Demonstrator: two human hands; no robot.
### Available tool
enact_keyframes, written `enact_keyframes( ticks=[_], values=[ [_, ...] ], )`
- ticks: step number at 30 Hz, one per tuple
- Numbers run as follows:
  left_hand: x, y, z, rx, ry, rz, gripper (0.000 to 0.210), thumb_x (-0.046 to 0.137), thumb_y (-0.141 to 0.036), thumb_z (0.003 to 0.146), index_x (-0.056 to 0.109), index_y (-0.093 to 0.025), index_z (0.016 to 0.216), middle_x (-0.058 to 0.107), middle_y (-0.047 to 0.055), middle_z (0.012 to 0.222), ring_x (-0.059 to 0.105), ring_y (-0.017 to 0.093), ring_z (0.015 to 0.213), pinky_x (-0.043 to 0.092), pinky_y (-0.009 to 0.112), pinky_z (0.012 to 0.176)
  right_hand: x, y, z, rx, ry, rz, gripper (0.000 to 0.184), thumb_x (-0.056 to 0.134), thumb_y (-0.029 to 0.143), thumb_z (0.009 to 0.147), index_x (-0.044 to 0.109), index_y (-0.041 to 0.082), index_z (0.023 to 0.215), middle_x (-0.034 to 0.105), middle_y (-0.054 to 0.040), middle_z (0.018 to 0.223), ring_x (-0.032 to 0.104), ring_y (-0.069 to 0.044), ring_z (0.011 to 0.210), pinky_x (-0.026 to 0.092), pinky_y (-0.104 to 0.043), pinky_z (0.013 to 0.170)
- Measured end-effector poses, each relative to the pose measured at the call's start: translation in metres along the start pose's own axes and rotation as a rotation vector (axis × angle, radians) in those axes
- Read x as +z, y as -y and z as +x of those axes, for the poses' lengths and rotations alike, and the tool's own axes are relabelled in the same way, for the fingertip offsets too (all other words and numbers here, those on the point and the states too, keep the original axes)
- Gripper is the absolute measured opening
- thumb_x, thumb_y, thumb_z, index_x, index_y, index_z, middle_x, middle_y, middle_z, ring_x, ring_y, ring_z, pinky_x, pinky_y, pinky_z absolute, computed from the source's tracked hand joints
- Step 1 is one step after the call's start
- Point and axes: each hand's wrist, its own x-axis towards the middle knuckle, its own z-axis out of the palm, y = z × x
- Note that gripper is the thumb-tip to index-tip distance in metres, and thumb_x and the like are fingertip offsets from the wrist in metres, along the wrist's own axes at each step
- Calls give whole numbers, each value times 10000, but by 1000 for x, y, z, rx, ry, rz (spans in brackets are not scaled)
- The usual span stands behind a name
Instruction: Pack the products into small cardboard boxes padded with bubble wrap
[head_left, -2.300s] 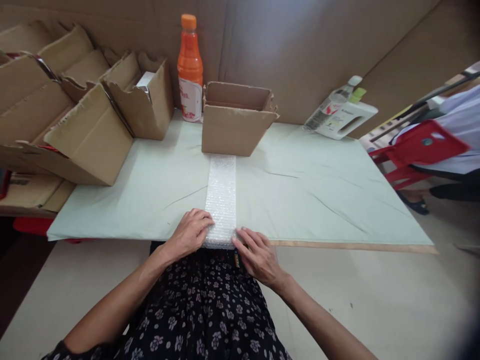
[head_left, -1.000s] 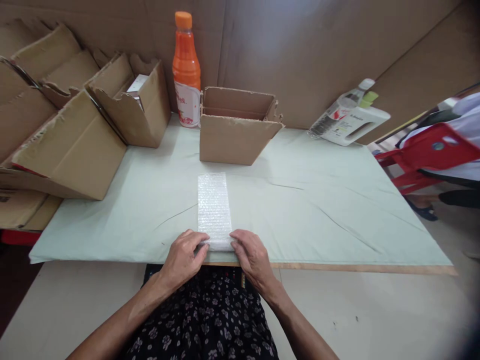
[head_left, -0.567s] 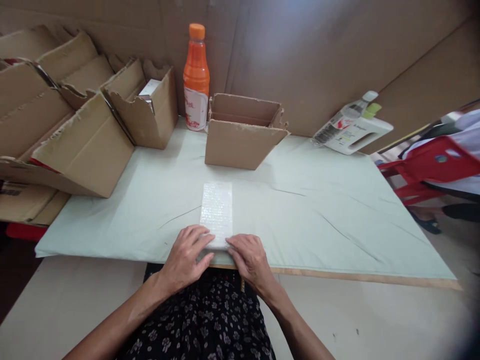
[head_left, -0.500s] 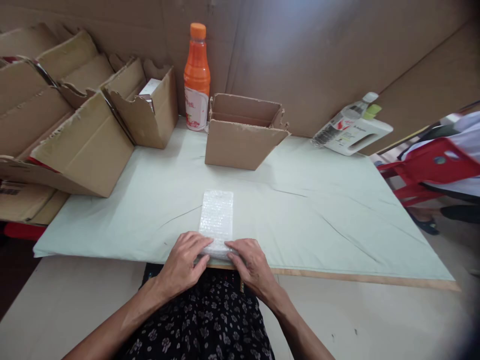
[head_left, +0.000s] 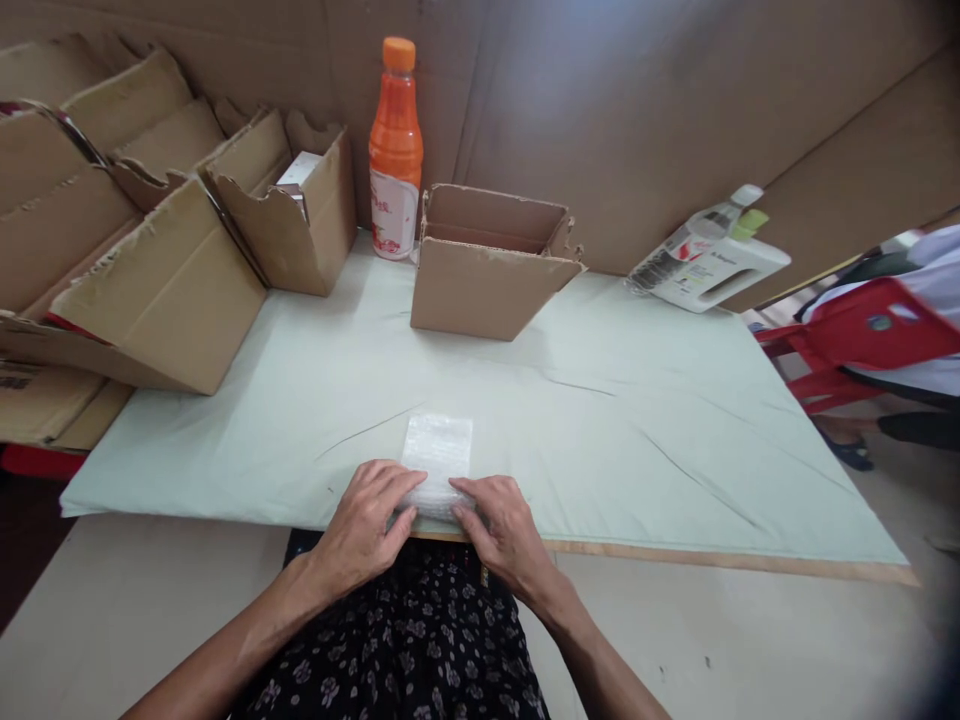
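A strip of clear bubble wrap lies on the table near its front edge, with a rolled part at the near end. My left hand grips the left end of that roll between thumb and fingers. On the right end, my right hand pinches the roll in the same way. Whatever may be inside the roll cannot be made out. The flat part of the wrap stretches away from me, beyond both hands.
An open cardboard box stands behind the wrap, beside an orange bottle. More cardboard boxes crowd the left. A clear bottle and a white jug lean at the back right. Beyond the table, a person sits on a red chair.
The flat part of the bubble wrap has become shorter, its far end drawn nearer to me. Both hands stay in nearly the same place on the roll.
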Motion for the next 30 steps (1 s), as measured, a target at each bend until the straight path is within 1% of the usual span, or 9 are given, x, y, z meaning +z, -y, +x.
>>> enact_keyframes(
  ticks=[6,9,13,15,17,20,24,27,30],
  values=[
    [8,6,33,-131,30,113,331,579,-190,881,616,-175,1209,693,104,1034,603,281,996,494,472,890,-5,6,-6,29,-92,-189,330,567,245,949,573,201,1275,659,-134,1173,606,-272,1011,478,-430,823],
    [11,9,42,-211,-52,102,316,597,-232,876,624,-176,1185,678,115,1064,600,289,1031,481,493,934,0,6,0,-16,-14,-248,351,640,273,909,596,207,1251,656,-136,1215,597,-295,1048,468,-453,843],
    [11,5,24,-467,-203,-337,395,587,-329,888,564,-189,1256,666,103,1113,637,235,1023,520,429,921,9,-4,11,46,-90,-129,251,580,230,949,635,215,1194,736,-88,1065,647,-241,924,499,-409,804],
    [12,-1,14,-631,-207,-660,505,605,-355,871,499,-169,1329,651,127,1208,648,231,1082,524,407,947,11,-6,13,143,-136,10,251,573,272,960,650,218,1192,750,-78,1054,668,-229,917,528,-387,807],
    [14,-8,9,-740,-194,-944,639,650,-361,831,434,-149,1394,638,144,1267,640,239,1135,507,401,988,11,-5,14,207,-78,165,253,576,324,959,671,235,1176,753,-67,1071,685,-224,943,551,-366,815],
    [18,-15,13,-823,-196,-1178,764,705,-329,776,389,-150,1448,683,115,1183,665,212,1023,516,365,940,6,-1,13,227,-43,295,263,608,370,932,695,242,1145,733,-81,1138,670,-244,1057,542,-394,913],
    [17,-14,22,-717,-125,-1204,759,722,-319,788,401,-192,1464,694,72,1119,652,171,912,522,303,848,-3,-1,17,299,-45,462,498,684,455,855,631,204,1281,659,-128,1292,623,-286,1168,524,-416,959],
    [4,-7,35,-565,14,-1037,714,707,-371,812,429,-190,1444,679,92,1131,660,200,939,535,325,845,-13,-7,21,363,100,665,352,616,469,902,700,191,1102,735,-58,963,682,-214,869,557,-312,772],
    [-23,-3,71,-322,-45,-635,632,674,-374,843,463,-213,1416,641,123,1245,635,250,1087,520,392,948,-30,-19,24,418,49,634,296,619,456,901,718,192,990,715,-27,848,655,-185,772,533,-271,704]
  ],
)
